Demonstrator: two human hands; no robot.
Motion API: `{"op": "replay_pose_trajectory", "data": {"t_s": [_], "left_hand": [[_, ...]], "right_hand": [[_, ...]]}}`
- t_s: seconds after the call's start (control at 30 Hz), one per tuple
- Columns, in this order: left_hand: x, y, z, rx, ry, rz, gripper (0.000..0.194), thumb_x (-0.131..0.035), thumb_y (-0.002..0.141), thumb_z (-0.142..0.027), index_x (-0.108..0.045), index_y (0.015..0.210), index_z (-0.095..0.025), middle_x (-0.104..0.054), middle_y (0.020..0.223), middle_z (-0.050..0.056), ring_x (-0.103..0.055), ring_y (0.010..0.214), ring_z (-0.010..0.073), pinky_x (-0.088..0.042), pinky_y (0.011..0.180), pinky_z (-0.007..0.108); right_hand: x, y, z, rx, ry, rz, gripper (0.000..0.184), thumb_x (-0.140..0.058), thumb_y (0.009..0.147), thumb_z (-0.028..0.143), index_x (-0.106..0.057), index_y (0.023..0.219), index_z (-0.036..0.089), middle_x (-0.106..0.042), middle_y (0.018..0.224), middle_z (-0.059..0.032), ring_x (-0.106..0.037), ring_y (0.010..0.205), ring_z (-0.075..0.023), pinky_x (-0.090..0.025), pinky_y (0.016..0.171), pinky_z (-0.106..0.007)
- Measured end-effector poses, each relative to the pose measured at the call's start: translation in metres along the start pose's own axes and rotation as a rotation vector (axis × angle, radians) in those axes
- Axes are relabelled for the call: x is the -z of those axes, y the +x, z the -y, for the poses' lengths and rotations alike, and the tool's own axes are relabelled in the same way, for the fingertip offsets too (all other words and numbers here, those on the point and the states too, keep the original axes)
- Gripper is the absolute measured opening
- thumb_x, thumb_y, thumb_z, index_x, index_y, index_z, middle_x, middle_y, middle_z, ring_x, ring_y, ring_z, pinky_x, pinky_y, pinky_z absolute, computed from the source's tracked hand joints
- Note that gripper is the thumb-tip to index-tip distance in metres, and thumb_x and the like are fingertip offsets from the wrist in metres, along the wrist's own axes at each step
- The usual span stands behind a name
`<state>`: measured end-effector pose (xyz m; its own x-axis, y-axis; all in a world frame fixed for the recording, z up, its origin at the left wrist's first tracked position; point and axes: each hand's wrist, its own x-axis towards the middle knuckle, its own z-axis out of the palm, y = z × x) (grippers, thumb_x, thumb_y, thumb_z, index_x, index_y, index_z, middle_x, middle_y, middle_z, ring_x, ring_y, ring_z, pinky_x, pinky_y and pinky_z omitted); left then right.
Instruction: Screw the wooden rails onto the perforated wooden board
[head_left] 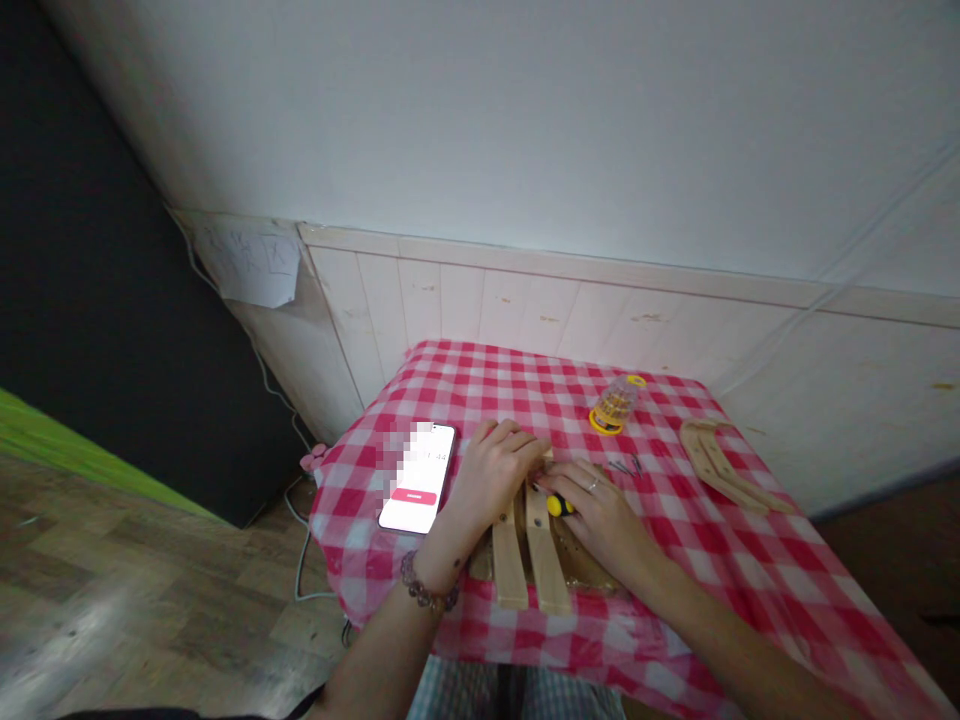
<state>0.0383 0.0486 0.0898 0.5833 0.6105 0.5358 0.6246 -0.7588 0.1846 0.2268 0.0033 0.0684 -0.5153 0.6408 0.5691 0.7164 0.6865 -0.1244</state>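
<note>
My left hand point(504, 468) is closed over the far part of two angled wooden pieces point(551, 575), its fingers bent round them and its fingertips partly hidden. Against it, my right hand point(596, 505) is closed, with a yellow-and-black screwdriver handle point(559, 505) showing under the palm. The tool's tip is hidden by the fingers. Dark screw heads or holes dot the wood. Beneath the pieces lies a brown sheet or board point(589, 570) with a shiny, plastic-like edge. Several small screws point(626, 467) rest just beyond my right hand.
A clear container with yellow ends point(615, 405) lies farther back. More curved wooden pieces point(727, 470) are at the right. To the left, a phone point(420, 490) with a lit screen lies on the red-and-white checked tablecloth point(495, 385). A panelled wall point(465, 300) borders the table's back.
</note>
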Motion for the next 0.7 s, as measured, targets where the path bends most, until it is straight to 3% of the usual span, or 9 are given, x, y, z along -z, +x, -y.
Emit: {"op": "replay_pose_trajectory", "data": {"t_s": [0.27, 0.7], "left_hand": [[-0.007, 0.000, 0.002, 0.004, -0.006, -0.018, 0.015, -0.063, 0.098, -0.013, -0.072, 0.108, -0.021, -0.077, 0.096, 0.003, -0.063, 0.094, 0.0225, -0.044, 0.083, 0.036], [-0.007, 0.001, 0.002, 0.032, 0.000, 0.001, 0.012, -0.065, 0.098, -0.015, -0.073, 0.105, -0.022, -0.077, 0.094, 0.001, -0.063, 0.092, 0.0221, -0.042, 0.079, 0.036]], "right_hand": [[0.001, 0.001, 0.004, 0.067, -0.030, -0.029, 0.044, -0.042, 0.080, -0.005, -0.066, 0.109, 0.020, -0.074, 0.095, -0.0082, -0.071, 0.088, -0.0252, -0.064, 0.076, -0.041], [0.000, 0.006, 0.002, 0.012, 0.009, -0.006, 0.030, -0.051, 0.083, -0.005, -0.067, 0.094, 0.017, -0.073, 0.087, -0.0087, -0.069, 0.081, -0.0251, -0.062, 0.070, -0.039]]}}
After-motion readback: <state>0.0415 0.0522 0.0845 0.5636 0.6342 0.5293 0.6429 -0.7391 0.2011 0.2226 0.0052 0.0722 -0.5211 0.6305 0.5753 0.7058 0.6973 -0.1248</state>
